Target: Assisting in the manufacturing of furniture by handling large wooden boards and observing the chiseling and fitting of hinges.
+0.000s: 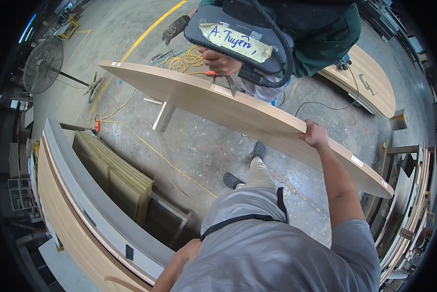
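A round fan (43, 66) stands upper left; a yellow cable (167, 162) crosses concrete floor (199, 146).

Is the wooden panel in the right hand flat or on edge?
On edge: the panel shows its narrow rim uppermost, gripped by the right hand.

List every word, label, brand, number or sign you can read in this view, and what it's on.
Pale masking tape on a co-worker's dark, cabled device: legible blue handwriting, which I won't copy out.
Same device, above the tape: small print and a square code, too small to read.
White sticker on the edge of the curved wooden panel: any text is too small to read.
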Demonstrator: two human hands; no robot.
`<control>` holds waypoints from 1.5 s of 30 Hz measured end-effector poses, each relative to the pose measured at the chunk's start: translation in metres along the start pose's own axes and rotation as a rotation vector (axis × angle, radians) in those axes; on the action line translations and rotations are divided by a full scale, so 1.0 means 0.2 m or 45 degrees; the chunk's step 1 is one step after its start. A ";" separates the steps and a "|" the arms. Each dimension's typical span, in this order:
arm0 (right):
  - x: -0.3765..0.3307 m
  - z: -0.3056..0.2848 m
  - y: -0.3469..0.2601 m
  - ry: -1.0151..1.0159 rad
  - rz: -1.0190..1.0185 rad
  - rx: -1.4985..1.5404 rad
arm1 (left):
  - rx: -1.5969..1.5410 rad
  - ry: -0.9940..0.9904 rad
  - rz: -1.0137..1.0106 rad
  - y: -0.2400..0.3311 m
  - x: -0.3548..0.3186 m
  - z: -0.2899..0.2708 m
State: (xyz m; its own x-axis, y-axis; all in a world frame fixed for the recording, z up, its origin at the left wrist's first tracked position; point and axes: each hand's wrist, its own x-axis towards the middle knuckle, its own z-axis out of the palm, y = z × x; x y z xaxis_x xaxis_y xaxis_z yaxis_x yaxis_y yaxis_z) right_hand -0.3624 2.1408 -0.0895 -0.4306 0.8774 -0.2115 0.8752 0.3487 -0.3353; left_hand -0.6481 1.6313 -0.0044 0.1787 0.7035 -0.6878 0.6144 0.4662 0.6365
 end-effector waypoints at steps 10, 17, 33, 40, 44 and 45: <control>0.05 0.02 -0.03 0.003 -0.010 0.021 | 0.136 -0.032 -0.005 0.02 0.01 -0.08; 0.07 0.02 -0.05 -0.010 -0.001 0.015 | 0.004 -0.020 -0.122 0.05 0.01 -0.12; 0.14 0.06 -0.06 -0.010 -0.013 -0.002 | -0.069 -0.030 -0.128 -0.01 0.03 -0.17; 0.16 0.06 -0.07 -0.042 0.003 0.001 | 0.005 -0.037 0.014 -0.04 0.04 -0.20; 0.16 0.04 -0.12 -0.032 0.011 -0.007 | 0.075 -0.075 0.083 -0.08 0.05 -0.22; 0.17 0.04 -0.12 -0.037 0.014 -0.001 | 0.074 -0.074 0.084 -0.09 0.06 -0.22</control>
State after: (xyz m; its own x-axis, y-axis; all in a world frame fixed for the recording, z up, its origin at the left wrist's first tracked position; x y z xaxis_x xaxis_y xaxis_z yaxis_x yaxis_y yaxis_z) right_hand -0.4003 2.1592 -0.0955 -0.4269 0.8714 -0.2415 0.8802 0.3392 -0.3320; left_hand -0.6909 1.6539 -0.0088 0.2631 0.6987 -0.6653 0.6429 0.3872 0.6609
